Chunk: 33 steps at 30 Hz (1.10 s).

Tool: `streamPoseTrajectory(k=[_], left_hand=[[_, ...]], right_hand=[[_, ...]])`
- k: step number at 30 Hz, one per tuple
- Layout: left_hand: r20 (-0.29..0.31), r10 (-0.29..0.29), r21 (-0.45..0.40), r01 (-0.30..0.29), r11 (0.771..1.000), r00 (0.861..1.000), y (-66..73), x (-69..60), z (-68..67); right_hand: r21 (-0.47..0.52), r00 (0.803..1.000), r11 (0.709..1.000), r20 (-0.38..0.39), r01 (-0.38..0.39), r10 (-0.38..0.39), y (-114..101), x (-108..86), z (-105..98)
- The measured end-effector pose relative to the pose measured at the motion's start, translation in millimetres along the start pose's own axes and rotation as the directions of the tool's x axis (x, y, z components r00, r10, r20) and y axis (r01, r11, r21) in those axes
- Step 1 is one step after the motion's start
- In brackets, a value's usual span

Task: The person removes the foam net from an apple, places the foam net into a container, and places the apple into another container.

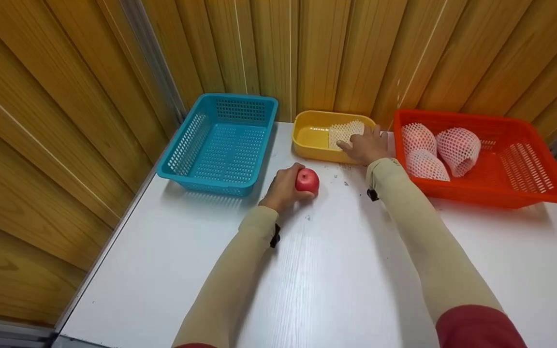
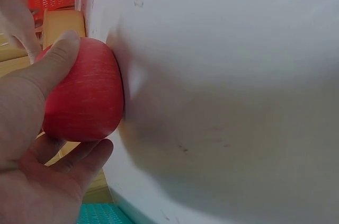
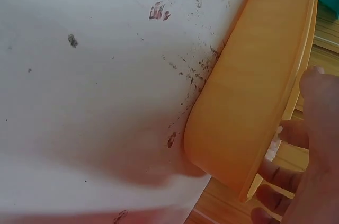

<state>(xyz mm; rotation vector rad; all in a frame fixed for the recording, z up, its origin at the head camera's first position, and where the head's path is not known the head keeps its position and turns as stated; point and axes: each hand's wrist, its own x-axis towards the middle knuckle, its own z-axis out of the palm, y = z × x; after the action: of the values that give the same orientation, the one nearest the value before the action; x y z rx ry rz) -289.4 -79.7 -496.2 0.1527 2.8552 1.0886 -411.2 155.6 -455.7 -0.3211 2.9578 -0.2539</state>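
A red apple (image 1: 307, 180) rests on the white table, and my left hand (image 1: 284, 187) grips it from its left side; the left wrist view shows the thumb over the apple (image 2: 87, 94) and the fingers (image 2: 95, 163) around its other side. My right hand (image 1: 368, 145) reaches over the right end of the yellow container (image 1: 319, 153), its fingers at the white foam net (image 1: 345, 133) inside. In the right wrist view the fingers (image 3: 278, 173) bend over the container's rim (image 3: 291, 102), and only a bit of white shows there, so the hold on the net is unclear.
A blue basket (image 1: 230, 186) stands at the back left. At the right, a red basket (image 1: 515, 193) holds several fruits in white foam nets (image 1: 458, 147). Wood-patterned walls (image 1: 327, 53) rise behind and to the left of the table (image 1: 317, 280). Small dark specks mark the tabletop.
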Motion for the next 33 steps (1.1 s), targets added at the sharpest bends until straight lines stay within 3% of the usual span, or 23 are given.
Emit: streamPoseTrajectory(k=[4, 11, 24, 30, 33], left_hand=[[-0.001, 0.007, 0.015, -0.007, 1.0, 1.0, 0.2, -0.7, 1.4], [0.004, -0.004, 0.007, 0.004, 1.0, 1.0, 1.2, -0.6, 1.1], [-0.001, -0.008, 0.001, 0.008, 1.0, 1.0, 1.2, -0.2, -0.5], [-0.011, 0.053, 0.034, -0.052, 0.998, 0.999, -0.8, -0.3, -1.5], [-0.009, 0.044, 0.038, -0.044, 0.998, 0.999, -0.7, -0.4, -1.8]], right_hand=[[-0.063, 1.0, 0.998, 0.025, -0.004, 0.006, 0.7, -4.3, 0.9], [-0.071, 0.995, 0.997, 0.101, -0.012, 0.019, 1.7, -6.0, -3.5], [-0.063, 0.998, 0.998, 0.069, -0.004, 0.008, 3.4, -5.6, -3.3], [-0.061, 0.999, 0.998, 0.045, 0.008, -0.006, 2.8, -3.8, -0.9], [-0.055, 1.0, 0.998, 0.028, 0.012, -0.011, 2.2, -3.8, -0.1]])
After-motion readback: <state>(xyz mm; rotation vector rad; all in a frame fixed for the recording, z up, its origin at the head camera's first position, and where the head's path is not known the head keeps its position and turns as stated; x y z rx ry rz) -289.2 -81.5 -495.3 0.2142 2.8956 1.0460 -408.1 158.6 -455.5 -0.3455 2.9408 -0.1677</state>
